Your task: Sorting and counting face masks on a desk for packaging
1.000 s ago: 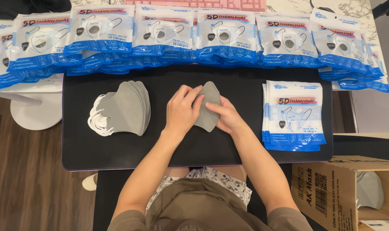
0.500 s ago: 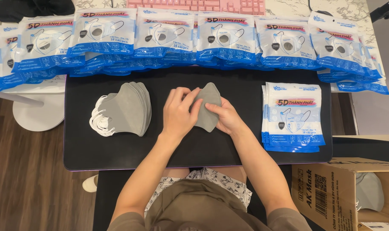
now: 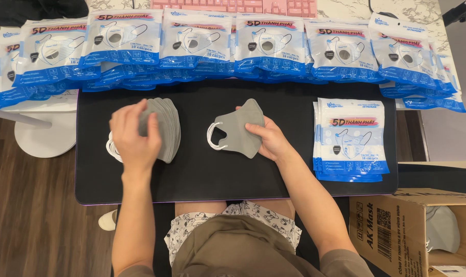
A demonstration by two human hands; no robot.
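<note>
grey mask (image 3: 239, 134) lies flat on the black worktop (image 3: 202, 174), my right hand (image 3: 273, 143) closed lightly on its edge. my left hand (image 3: 133, 137) rests open on the mask stack (image 3: 166, 128); i should peel only one, fingers gentle.

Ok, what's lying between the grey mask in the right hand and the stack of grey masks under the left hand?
Nothing: the head view shows only bare black mat between the grey mask and the stack of grey masks.
</note>
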